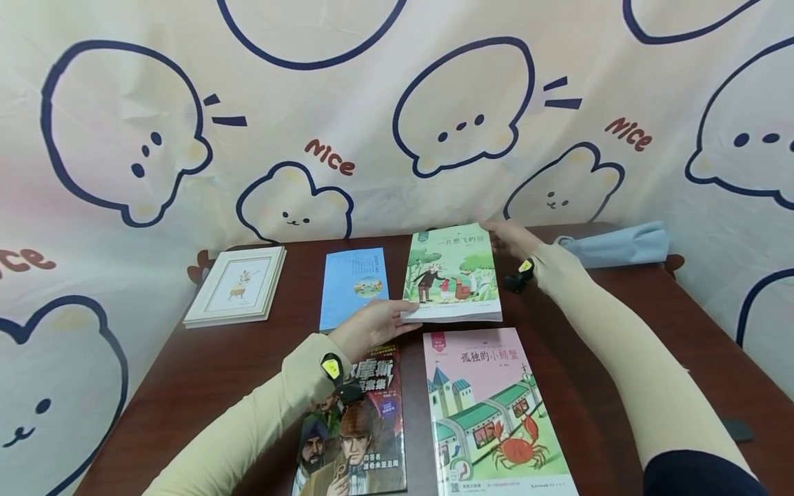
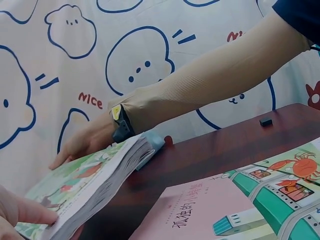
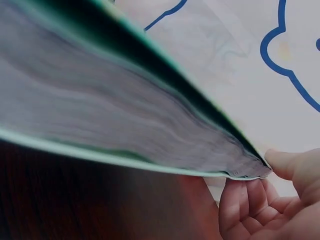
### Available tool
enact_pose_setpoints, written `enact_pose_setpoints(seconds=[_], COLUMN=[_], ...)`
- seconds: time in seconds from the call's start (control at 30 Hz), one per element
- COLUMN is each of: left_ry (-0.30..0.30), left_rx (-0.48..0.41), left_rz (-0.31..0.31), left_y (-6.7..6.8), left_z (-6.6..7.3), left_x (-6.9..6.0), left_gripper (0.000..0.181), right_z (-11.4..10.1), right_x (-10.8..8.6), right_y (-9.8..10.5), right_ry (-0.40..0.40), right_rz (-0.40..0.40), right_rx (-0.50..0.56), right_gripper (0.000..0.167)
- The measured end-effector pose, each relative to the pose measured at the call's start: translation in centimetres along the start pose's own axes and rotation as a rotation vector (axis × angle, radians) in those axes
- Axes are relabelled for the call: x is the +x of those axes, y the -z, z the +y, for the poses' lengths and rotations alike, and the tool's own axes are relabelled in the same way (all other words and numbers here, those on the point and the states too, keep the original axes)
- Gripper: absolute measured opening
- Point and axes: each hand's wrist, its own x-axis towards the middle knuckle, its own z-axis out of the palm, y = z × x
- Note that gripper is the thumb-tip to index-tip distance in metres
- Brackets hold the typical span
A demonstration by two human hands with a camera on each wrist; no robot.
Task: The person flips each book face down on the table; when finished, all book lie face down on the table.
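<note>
A green illustrated paperback book is held slightly raised above the dark table by both hands. My left hand pinches its lower left corner, thumb on the cover. At the upper right corner, my right hand grips the book. The right wrist view shows the right hand with its thumb above and curled fingers beneath the corner, next to the thick page edges. Nearer the body lies a pink book with a red crab. Left of that is a dark detective book, partly covered by my left forearm.
A blue book lies left of the held book. A white framed-picture cover tops a stack at the far left. Light blue folded cloth or pouch rests at the back right. A small black object sits at the table's right side.
</note>
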Motion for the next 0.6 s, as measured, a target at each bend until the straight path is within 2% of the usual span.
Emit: enact_pose_setpoints(seconds=[0.3, 0.6], left_ry=[-0.003, -0.013], left_rx=[0.007, 0.023], left_rz=[-0.012, -0.036], left_y=[-0.07, 0.01], left_z=[0.38, 0.10], left_x=[-0.47, -0.16], left_gripper=[0.082, 0.070], right_z=[0.00, -0.10], right_x=[-0.01, -0.11], right_y=[-0.09, -0.06], right_ry=[-0.008, -0.059], right_rz=[0.014, 0.030], right_rx=[-0.032, -0.034], right_gripper=[0.056, 0.057])
